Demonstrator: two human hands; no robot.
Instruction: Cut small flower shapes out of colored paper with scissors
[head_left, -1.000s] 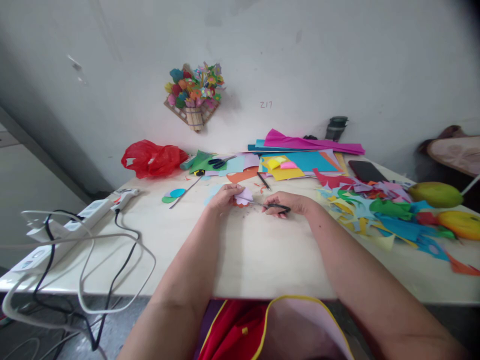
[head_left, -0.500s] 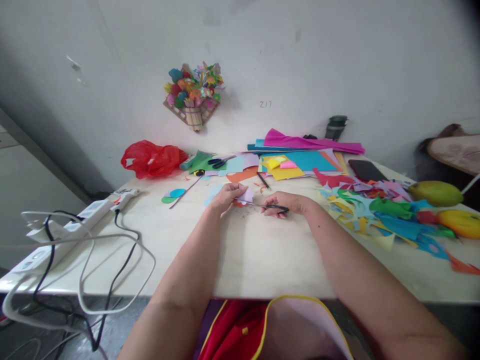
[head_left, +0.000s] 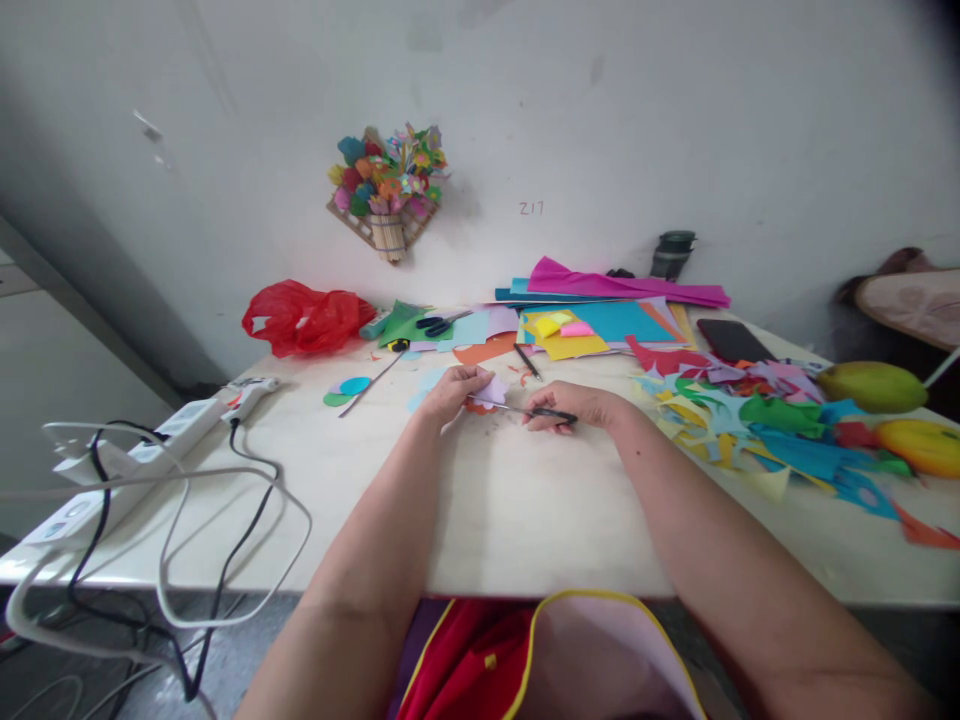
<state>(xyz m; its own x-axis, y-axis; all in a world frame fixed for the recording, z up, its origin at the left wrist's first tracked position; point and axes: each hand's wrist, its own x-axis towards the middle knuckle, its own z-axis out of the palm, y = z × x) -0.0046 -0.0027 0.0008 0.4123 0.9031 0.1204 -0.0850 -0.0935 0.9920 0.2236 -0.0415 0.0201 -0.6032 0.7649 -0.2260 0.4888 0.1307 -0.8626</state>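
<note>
Over the middle of the table, my left hand (head_left: 454,393) pinches a small piece of light purple paper (head_left: 494,390) with a scalloped edge. My right hand (head_left: 566,405) is closed round the black handles of a pair of scissors (head_left: 553,414). Their blades point left and lie along the lower edge of the paper, close to my left fingers. A bit of orange paper (head_left: 480,407) shows just under the blades. Light blue paper (head_left: 426,385) lies behind my left hand, partly covered by it.
Blue and green paper circles (head_left: 354,385) lie left. A pencil (head_left: 528,362), a second pair of scissors (head_left: 442,324) and coloured sheets (head_left: 600,322) are at the back. Paper scraps (head_left: 780,420), a phone (head_left: 733,341) and yellow fruit (head_left: 919,447) are right. A power strip (head_left: 127,470) with cables runs along the left.
The scissor handles have closed slightly in my right hand. The purple paper has turned a little in my left fingers, and its scalloped edge shows more. Everything else stays put.
</note>
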